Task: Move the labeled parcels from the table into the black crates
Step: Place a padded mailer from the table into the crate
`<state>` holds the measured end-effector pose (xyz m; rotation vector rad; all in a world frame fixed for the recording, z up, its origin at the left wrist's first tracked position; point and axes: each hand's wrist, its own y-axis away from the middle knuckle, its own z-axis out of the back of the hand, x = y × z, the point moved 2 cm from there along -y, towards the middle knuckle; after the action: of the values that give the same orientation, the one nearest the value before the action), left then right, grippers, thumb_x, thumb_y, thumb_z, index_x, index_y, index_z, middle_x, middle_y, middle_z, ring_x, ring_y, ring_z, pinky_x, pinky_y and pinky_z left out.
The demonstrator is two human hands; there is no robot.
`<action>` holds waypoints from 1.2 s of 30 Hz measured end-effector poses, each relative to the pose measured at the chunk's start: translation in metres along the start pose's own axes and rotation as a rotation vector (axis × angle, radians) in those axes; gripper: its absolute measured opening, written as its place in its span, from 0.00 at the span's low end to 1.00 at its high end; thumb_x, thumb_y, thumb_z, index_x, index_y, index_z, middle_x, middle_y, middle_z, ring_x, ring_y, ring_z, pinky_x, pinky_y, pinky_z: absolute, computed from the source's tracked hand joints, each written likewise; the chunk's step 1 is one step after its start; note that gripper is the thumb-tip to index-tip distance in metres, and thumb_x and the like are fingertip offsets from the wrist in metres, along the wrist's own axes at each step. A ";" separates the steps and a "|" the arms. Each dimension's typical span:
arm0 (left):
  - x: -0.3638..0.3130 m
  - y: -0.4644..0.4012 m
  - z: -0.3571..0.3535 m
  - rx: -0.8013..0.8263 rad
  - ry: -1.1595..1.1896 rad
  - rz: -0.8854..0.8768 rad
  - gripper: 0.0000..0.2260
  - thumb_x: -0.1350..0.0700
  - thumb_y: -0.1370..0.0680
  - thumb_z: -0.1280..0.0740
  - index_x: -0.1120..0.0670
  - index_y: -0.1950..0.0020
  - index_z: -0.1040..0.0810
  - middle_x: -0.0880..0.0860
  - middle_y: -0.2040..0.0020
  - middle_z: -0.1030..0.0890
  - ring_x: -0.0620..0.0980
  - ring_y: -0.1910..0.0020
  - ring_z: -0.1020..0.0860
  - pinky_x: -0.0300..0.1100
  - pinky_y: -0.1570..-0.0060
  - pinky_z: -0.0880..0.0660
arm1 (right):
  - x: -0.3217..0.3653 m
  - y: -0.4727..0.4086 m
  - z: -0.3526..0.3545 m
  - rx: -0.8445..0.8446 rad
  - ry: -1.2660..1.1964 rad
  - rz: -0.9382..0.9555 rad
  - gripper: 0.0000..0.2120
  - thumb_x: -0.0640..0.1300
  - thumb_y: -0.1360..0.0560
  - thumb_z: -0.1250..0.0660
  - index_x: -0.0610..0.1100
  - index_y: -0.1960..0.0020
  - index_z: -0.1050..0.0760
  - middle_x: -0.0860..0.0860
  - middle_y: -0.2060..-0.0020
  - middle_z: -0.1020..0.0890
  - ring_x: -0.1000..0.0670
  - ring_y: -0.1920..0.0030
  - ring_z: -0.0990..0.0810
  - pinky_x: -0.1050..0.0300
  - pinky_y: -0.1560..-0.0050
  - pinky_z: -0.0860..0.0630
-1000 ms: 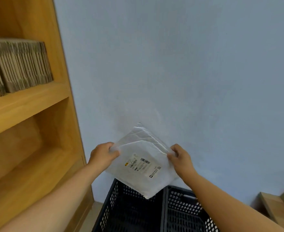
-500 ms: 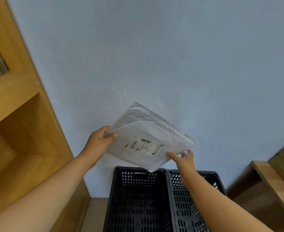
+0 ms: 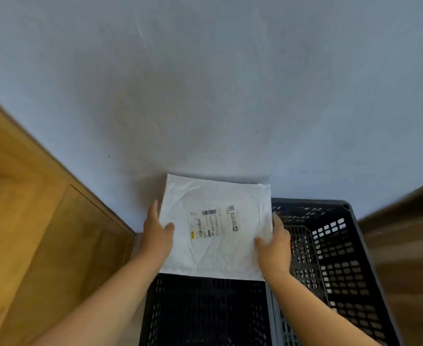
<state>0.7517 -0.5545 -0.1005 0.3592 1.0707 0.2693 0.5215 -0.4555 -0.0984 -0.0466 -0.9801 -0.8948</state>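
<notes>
Parcel first: the flat white plastic mailer with a printed barcode label [image 3: 214, 227] now lies level and square above the left black perforated plastic crate [image 3: 205, 310], where half a second ago it was held higher and cocked on a corner against the wall. That levelling suggests the drop is close, though the mailer is not yet inside the crate.

From the left, the light wooden shelf unit [image 3: 43, 233] crowds in beside the crate, leaving only a narrow strip of floor. The left hand [image 3: 157, 233] pinches the mailer's left edge, thumb on top and fingers underneath. The mailer's far edge sits close to the pale blue wall [image 3: 205, 96], so there is little room to push forward. The right hand [image 3: 274, 242] grips the right edge the same way, over the rim shared with the right black perforated plastic crate [image 3: 330, 258]. Further right, a wooden table edge [image 3: 405, 233] closes that side. Straight down looks the freest way, and the mailer appears about as wide as the crate mouth.
</notes>
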 end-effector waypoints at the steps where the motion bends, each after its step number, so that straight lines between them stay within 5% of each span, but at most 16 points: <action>1: 0.012 -0.004 -0.012 0.022 -0.057 -0.009 0.30 0.64 0.21 0.40 0.46 0.24 0.46 0.55 0.31 0.33 0.56 0.38 0.28 0.52 0.41 0.26 | -0.013 -0.007 -0.009 0.027 0.059 0.013 0.27 0.35 0.23 0.36 0.48 0.26 0.37 0.47 0.33 0.34 0.51 0.45 0.29 0.59 0.41 0.31; 3: 0.036 -0.012 -0.034 0.067 -0.204 0.000 0.26 0.65 0.21 0.42 0.47 0.25 0.41 0.56 0.32 0.35 0.55 0.41 0.27 0.47 0.45 0.25 | -0.039 -0.018 -0.027 0.116 0.188 0.024 0.21 0.34 0.22 0.40 0.46 0.30 0.32 0.47 0.30 0.38 0.52 0.42 0.30 0.64 0.40 0.34; 7: 0.084 -0.026 -0.071 0.101 -0.398 0.114 0.22 0.67 0.21 0.46 0.56 0.27 0.35 0.56 0.29 0.38 0.55 0.35 0.31 0.43 0.38 0.31 | -0.083 -0.034 -0.069 0.237 0.376 0.086 0.23 0.32 0.22 0.42 0.43 0.29 0.33 0.46 0.24 0.48 0.45 0.27 0.39 0.57 0.32 0.36; 15: 0.158 -0.073 -0.121 0.146 -0.568 0.115 0.19 0.66 0.20 0.47 0.62 0.29 0.35 0.58 0.30 0.37 0.54 0.35 0.31 0.40 0.38 0.34 | -0.143 -0.069 -0.137 0.343 0.609 0.186 0.27 0.32 0.22 0.42 0.44 0.25 0.44 0.46 0.23 0.61 0.45 0.25 0.48 0.60 0.28 0.43; 18: 0.185 -0.091 -0.137 0.140 -0.563 0.083 0.19 0.65 0.20 0.46 0.63 0.29 0.36 0.58 0.29 0.38 0.54 0.34 0.32 0.40 0.36 0.35 | -0.172 -0.086 -0.161 0.383 0.553 0.177 0.31 0.34 0.20 0.45 0.48 0.22 0.54 0.52 0.24 0.54 0.51 0.25 0.49 0.59 0.26 0.50; 21: 0.206 -0.104 -0.150 0.118 -0.546 0.076 0.19 0.65 0.19 0.45 0.63 0.28 0.37 0.58 0.27 0.40 0.54 0.31 0.35 0.40 0.33 0.39 | -0.201 -0.102 -0.183 0.340 0.601 0.299 0.27 0.41 0.18 0.48 0.50 0.22 0.54 0.52 0.24 0.49 0.48 0.24 0.49 0.58 0.28 0.52; 24: 0.226 -0.116 -0.163 0.101 -0.542 0.060 0.20 0.65 0.19 0.44 0.63 0.27 0.38 0.59 0.26 0.41 0.54 0.29 0.37 0.41 0.31 0.41 | -0.221 -0.112 -0.200 0.306 0.661 0.229 0.28 0.50 0.18 0.48 0.62 0.24 0.60 0.54 0.23 0.50 0.48 0.24 0.47 0.48 0.24 0.49; 28: 0.247 -0.124 -0.174 0.072 -0.534 0.068 0.21 0.66 0.20 0.44 0.62 0.26 0.40 0.58 0.25 0.43 0.54 0.30 0.37 0.42 0.31 0.39 | -0.225 -0.114 -0.216 0.356 0.641 0.228 0.29 0.40 0.19 0.48 0.46 0.22 0.58 0.45 0.23 0.56 0.41 0.24 0.51 0.47 0.26 0.47; 31: 0.258 -0.128 -0.180 0.068 -0.543 0.050 0.22 0.67 0.21 0.43 0.62 0.26 0.40 0.59 0.26 0.44 0.55 0.31 0.36 0.42 0.32 0.37 | -0.242 -0.121 -0.223 0.236 0.510 -0.014 0.33 0.40 0.19 0.46 0.43 0.24 0.66 0.37 0.25 0.64 0.38 0.24 0.60 0.44 0.25 0.53; 36: 0.277 -0.132 -0.186 0.100 -0.739 -0.001 0.33 0.66 0.22 0.40 0.57 0.22 0.54 0.56 0.23 0.61 0.55 0.24 0.58 0.43 0.26 0.51 | -0.256 -0.127 -0.235 0.312 1.008 0.148 0.38 0.29 0.22 0.45 0.42 0.24 0.68 0.37 0.34 0.77 0.39 0.24 0.62 0.54 0.26 0.55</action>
<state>0.7185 -0.5392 -0.4576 0.4964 0.3560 0.0651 0.5384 -0.4728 -0.4678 0.5444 -0.1508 -0.5021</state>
